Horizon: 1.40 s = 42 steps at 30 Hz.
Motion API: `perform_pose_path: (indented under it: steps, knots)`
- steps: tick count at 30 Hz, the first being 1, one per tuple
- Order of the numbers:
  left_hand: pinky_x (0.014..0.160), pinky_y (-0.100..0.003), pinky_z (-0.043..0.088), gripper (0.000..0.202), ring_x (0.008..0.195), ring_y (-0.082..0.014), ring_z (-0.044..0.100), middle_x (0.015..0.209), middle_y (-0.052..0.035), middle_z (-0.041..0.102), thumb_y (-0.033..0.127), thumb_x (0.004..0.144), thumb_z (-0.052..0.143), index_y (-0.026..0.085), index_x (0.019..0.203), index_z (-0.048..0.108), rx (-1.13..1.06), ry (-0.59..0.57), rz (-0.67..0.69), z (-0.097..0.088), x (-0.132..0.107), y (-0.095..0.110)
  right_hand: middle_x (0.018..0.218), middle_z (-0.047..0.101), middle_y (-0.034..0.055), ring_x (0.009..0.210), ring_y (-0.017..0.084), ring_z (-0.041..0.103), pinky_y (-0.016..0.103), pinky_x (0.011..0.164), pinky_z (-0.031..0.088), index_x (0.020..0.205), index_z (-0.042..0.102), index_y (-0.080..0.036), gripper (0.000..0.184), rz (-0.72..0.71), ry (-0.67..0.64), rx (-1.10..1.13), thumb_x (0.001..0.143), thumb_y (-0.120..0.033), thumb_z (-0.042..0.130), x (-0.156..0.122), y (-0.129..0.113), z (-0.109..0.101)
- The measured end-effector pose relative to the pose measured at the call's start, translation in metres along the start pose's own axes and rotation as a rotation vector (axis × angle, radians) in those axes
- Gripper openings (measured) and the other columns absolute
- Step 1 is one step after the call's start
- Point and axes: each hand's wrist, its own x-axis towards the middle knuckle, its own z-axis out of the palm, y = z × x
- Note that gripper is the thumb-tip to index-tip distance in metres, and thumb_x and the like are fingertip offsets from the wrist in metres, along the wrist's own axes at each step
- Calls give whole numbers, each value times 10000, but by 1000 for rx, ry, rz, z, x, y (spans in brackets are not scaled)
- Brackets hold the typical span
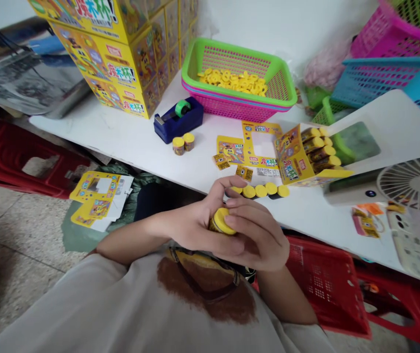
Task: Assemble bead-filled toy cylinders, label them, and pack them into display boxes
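Close to my chest, in front of the table edge, both hands are closed around one small tub with a yellow lid [224,221]. My left hand [191,225] grips it from the left. My right hand [259,233] wraps it from the right, fingers across the lid. Much of the tub's body is hidden by my fingers. Just beyond my hands, a row of several yellow-lidded tubs [265,190] lies along the table edge. Two small printed labels [244,172] and a flattened yellow carton [259,147] lie behind the row. An open box [298,157] holds several more tubs.
A green basket [287,98] of yellow lids stands at the back, beside a blue tape dispenser [178,120] and two tubs [183,143]. Stacked yellow cartons [121,63] rise at left. A fan [412,184] sits right. A red crate [328,284] is below the table.
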Motion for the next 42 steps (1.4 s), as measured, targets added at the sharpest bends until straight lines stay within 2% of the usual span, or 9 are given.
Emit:
perform_pose_path:
  steps: [4, 10, 15, 18, 21, 27, 33, 38, 42]
  knots:
    - [725, -267, 538, 772, 697, -97, 652, 808, 106, 583, 492, 900, 787, 346, 1411, 226, -149, -117, -49, -2, -2, -3, 1190, 703, 100, 1260, 255, 688, 404, 1193, 566, 1474, 600, -98, 523, -4, 38, 20, 992, -275, 699, -1, -1, 1]
    - [741, -268, 582, 704, 684, -87, 662, 850, 115, 587, 399, 889, 789, 384, 1354, 261, -208, -199, -37, -4, 1, -5, 1041, 786, 30, 1137, 233, 758, 454, 1179, 579, 1629, 440, -273, 537, 14, -102, -28, 1095, -289, 499, 10, -5, -11]
    - [668, -267, 596, 856, 673, -135, 719, 808, 108, 643, 351, 815, 848, 411, 1420, 245, -280, -244, -3, -7, 1, -18, 1084, 807, -4, 1111, 217, 776, 405, 1149, 603, 1676, 327, -319, 649, 30, -216, -23, 1070, -306, 558, 19, -4, -15]
    - [697, -304, 628, 984, 796, -187, 770, 850, 91, 637, 377, 743, 902, 444, 1448, 218, -350, -286, -53, -9, 2, -25, 1153, 805, -16, 1128, 203, 772, 384, 1120, 622, 1644, 381, -334, 603, 16, -247, -14, 1067, -280, 546, 21, -5, -16]
    - [751, -307, 631, 889, 830, -170, 768, 896, 90, 621, 403, 756, 896, 447, 1396, 281, -334, -248, -10, -10, 3, -19, 1193, 795, 9, 1210, 206, 740, 384, 1100, 638, 1617, 433, -288, 565, 6, -245, -6, 1065, -279, 553, 19, -4, -17]
    - [680, -219, 553, 603, 684, -102, 690, 818, 87, 634, 218, 932, 728, 320, 1297, 258, 163, -54, 57, -9, 5, 11, 1149, 732, 83, 1270, 250, 671, 549, 1263, 488, 1325, 674, -160, 314, -6, -62, -217, 1016, -178, 623, 8, -1, -10]
    - [556, -228, 478, 602, 582, -108, 600, 770, 89, 543, 172, 903, 709, 307, 1276, 256, 301, 53, 123, -2, 2, 14, 1105, 730, 107, 1207, 269, 687, 576, 1168, 574, 1211, 689, -145, 235, 36, -26, -129, 997, -243, 676, 10, -6, -6]
    - [911, -337, 579, 709, 982, -168, 710, 1176, -37, 584, 202, 767, 854, 309, 1256, 352, 249, -32, 168, -5, 5, 11, 1110, 751, 102, 1243, 246, 698, 413, 1109, 627, 1290, 669, -123, 280, 31, -57, -25, 1046, -212, 565, 16, -12, -12]
    - [886, -328, 599, 680, 1084, -178, 660, 1214, -53, 520, 209, 810, 810, 316, 1287, 337, 211, -89, 134, -10, 6, 10, 1122, 766, 70, 1269, 245, 695, 430, 1116, 623, 1249, 671, -179, 230, 66, -106, -14, 1063, -223, 543, 18, -11, -14]
